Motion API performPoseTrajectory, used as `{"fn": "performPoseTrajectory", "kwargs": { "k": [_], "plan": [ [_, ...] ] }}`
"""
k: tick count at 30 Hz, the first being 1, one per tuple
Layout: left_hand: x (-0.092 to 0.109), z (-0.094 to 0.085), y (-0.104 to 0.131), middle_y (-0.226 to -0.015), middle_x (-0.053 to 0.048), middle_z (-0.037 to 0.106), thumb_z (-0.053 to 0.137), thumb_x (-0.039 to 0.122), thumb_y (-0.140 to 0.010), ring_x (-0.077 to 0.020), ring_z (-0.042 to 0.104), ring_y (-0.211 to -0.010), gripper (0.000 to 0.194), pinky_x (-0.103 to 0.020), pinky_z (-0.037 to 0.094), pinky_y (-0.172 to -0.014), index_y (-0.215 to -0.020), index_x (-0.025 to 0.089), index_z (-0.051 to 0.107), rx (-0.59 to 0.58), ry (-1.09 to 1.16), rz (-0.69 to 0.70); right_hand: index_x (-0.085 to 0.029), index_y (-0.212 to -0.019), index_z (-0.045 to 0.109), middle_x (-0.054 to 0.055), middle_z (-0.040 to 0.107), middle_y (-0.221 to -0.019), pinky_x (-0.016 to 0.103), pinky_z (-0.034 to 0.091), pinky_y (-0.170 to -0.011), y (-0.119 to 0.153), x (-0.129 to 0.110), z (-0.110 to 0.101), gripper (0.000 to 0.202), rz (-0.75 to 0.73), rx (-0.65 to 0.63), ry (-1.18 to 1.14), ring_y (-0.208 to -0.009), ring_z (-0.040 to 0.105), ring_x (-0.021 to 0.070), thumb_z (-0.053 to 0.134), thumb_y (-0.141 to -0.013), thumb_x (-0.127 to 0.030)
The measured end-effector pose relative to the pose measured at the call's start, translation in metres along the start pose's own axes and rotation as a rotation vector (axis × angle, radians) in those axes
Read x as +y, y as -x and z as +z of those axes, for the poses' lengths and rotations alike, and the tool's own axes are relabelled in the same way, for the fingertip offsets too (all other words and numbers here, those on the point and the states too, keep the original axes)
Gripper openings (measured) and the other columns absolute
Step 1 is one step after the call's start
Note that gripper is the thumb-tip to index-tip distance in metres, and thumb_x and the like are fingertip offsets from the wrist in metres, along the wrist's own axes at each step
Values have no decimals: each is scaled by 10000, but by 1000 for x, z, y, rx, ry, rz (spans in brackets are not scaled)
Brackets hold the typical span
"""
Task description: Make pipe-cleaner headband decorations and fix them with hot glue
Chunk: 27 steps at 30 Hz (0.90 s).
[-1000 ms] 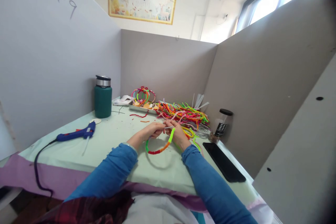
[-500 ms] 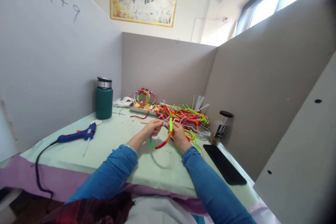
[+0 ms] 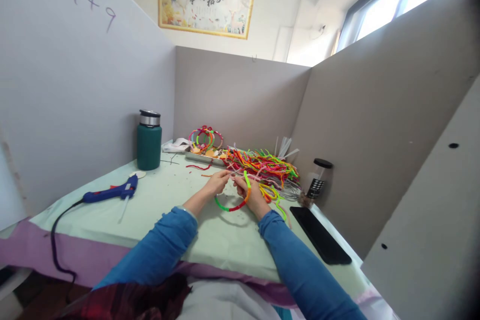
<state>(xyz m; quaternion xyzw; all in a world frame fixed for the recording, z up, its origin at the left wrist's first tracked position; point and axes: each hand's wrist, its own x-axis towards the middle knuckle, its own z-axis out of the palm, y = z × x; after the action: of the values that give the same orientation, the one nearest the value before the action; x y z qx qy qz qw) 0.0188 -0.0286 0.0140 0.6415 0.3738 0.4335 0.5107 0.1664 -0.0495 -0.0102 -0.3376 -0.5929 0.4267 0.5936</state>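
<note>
A curved hoop (image 3: 237, 206) wrapped in green, red, orange and yellow-green hangs between my hands above the table. My left hand (image 3: 218, 183) is closed at the hoop's left side, with a thin pale strand at its fingertips. Opposite it, my right hand (image 3: 252, 192) is closed by the hoop's orange part, its fingertips pinching the pale strand close to the left fingertips. Just behind my hands lies a heap of colourful fuzzy stems (image 3: 262, 162).
A metal tray (image 3: 204, 158) holds round pieces and finished-looking hoops (image 3: 205, 139). At left are a green bottle (image 3: 149, 147) and a blue glue gun (image 3: 110, 193); at right, a black phone (image 3: 320, 235) and a clear jar (image 3: 317, 185).
The hoop has turned and shifted slightly right, showing more of its green part. My left hand has moved a little, and my right fingertips have come nearer the left ones.
</note>
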Motion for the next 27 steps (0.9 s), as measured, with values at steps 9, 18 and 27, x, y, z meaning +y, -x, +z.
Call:
{"fn": "performPoseTrajectory", "kwargs": {
  "k": [9,18,27],
  "plan": [
    [-22,-2,-13,-841,-57,667,543,385,-796,-151,542,-706,363,-242,417,-644,-1019,131,675,-56,-335,331,-186,-514,599,-26,473,-435,254,337,-473,0,-4,3,387,-204,149,299,-446,424,113,639,-747,-494],
    [-18,-1,-9,-740,-51,634,434,500,-828,-171,531,-701,466,-269,411,-656,-870,123,706,-2,-443,284,-222,-912,747,65,726,-915,353,486,-784,0,-7,-3,269,-345,233,420,-867,640,240,636,-775,-426],
    [-9,1,2,-502,64,295,442,651,-765,-79,273,-426,537,-214,202,-408,-795,145,617,-57,-296,60,-172,-912,731,75,705,-821,312,472,-672,-6,-8,-7,341,-194,131,213,-753,614,208,642,-752,-460]
  ]
}}
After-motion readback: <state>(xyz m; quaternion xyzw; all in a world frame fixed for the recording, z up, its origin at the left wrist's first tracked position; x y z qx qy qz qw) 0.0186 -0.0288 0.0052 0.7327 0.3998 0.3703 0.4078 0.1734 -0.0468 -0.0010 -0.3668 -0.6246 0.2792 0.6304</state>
